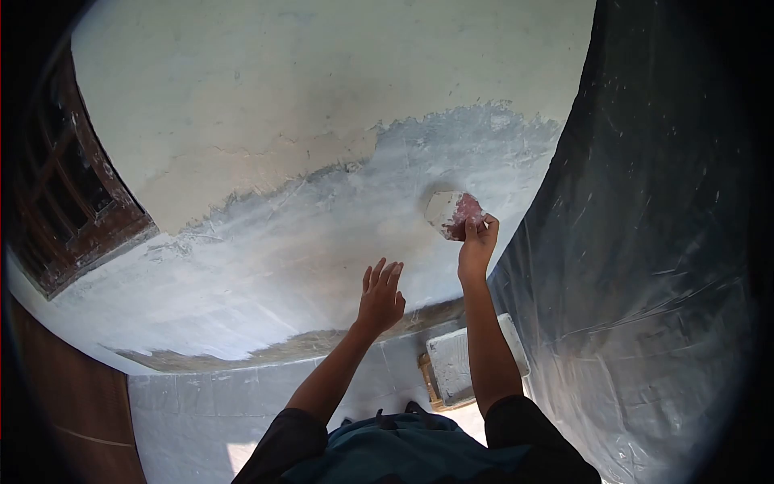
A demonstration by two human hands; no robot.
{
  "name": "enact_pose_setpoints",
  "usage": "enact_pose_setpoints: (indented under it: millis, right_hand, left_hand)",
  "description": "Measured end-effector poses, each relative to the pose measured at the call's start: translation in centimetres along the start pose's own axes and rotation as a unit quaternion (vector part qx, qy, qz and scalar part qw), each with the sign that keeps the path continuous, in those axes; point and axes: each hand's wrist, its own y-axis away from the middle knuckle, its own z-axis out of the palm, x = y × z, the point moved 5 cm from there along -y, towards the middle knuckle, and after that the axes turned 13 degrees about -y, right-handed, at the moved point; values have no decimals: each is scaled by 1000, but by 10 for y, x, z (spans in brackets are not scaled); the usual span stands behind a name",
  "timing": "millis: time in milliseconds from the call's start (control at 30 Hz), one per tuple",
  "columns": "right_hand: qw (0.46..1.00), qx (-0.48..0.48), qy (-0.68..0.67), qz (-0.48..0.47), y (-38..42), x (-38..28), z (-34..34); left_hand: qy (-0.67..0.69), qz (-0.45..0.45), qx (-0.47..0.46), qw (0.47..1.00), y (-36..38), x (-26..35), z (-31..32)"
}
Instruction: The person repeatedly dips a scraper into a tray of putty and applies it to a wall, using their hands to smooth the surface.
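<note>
My right hand point(476, 242) pinches the lower right edge of a flat, reddish-brown piece coated with white smears point(448, 214), held up in front of the wall. Its exact kind does not show. Lower and to the left, my left hand point(382, 297) holds nothing, its fingers stretched out toward the wall. The wall point(322, 250) is pale green above, with a broad whitish-grey coated band below that has a ragged upper edge. Bare, brownish patches run along its foot.
A white-crusted tray point(451, 367) with a yellowish-brown bar at its left side rests on the floor below my right arm. Clear plastic sheeting point(629, 323) hangs along the right. At the left is a dark wooden window frame point(89, 218). Grey covering point(193, 403) lies on the floor.
</note>
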Motion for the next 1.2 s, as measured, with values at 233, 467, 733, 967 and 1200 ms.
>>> enact_pose_setpoints:
  millis: [233,467,733,967,1200]
  right_hand:
    - [992,87,71,55,24,15,-116]
    - [957,199,175,115,62,22,-239]
    - [881,260,356,174,115,35,-350]
    - [865,269,367,211,170,57,-402]
    - [829,363,295,306,252,72,-454]
  left_hand:
    - [67,24,-117,991,24,42,69]
    - [105,39,-261,959,68,79,139]
    - [100,36,-372,922,119,101,201]
    - [103,33,-430,896,156,111,238]
    - [118,34,-473,873,199,122,262]
